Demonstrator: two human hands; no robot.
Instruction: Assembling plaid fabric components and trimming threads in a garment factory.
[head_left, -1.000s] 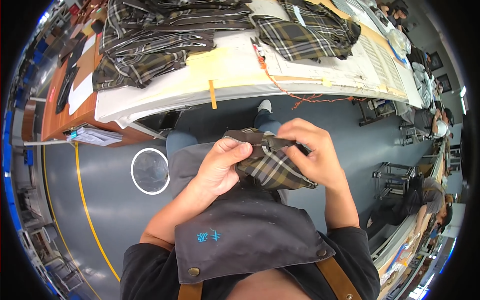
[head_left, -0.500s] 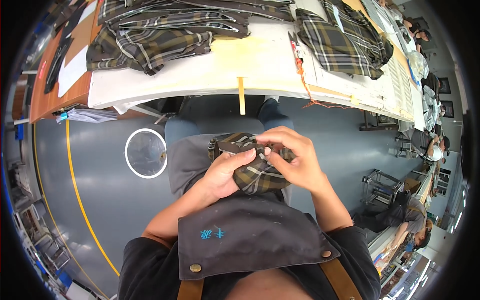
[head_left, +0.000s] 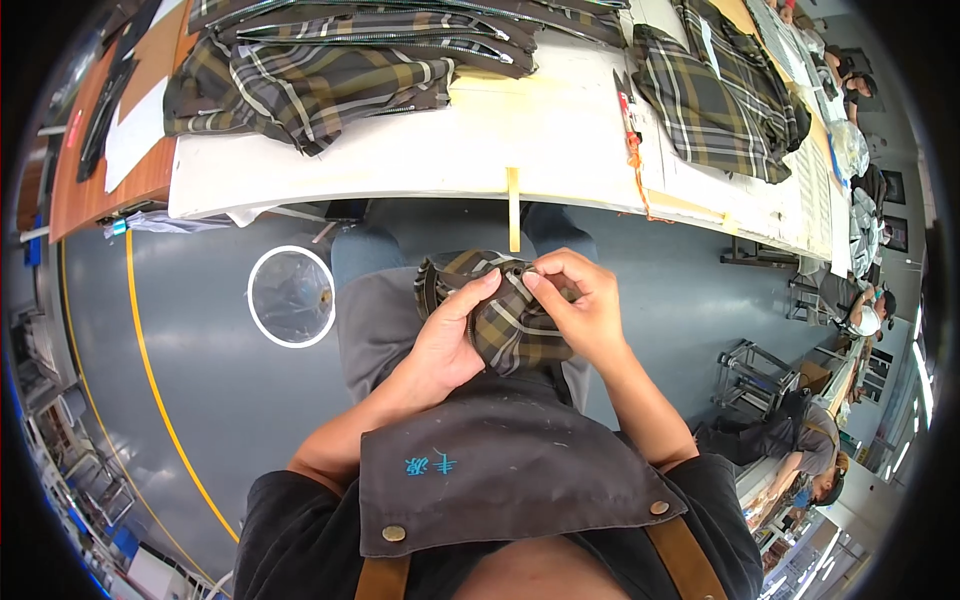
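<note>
A bunched plaid garment piece in olive, black and white lies over my lap, on the dark apron. My left hand is closed around its left side, thumb on top, beside a dark edge that looks like a zipper. With thumb and forefinger, my right hand pinches the cloth near its upper middle. The two thumbs are a short way apart on the fabric. Whatever lies under the folds is hidden.
Ahead is a white-topped table with stacked plaid pieces at left and another plaid pile at right. Red-handled snips lie between them. A white-rimmed bin stands on the floor at left. Co-workers sit far right.
My right thumb and fingers have drawn together into a tighter pinch and moved slightly up the cloth. The view has shifted a little, so the table's contents appear farther right.
</note>
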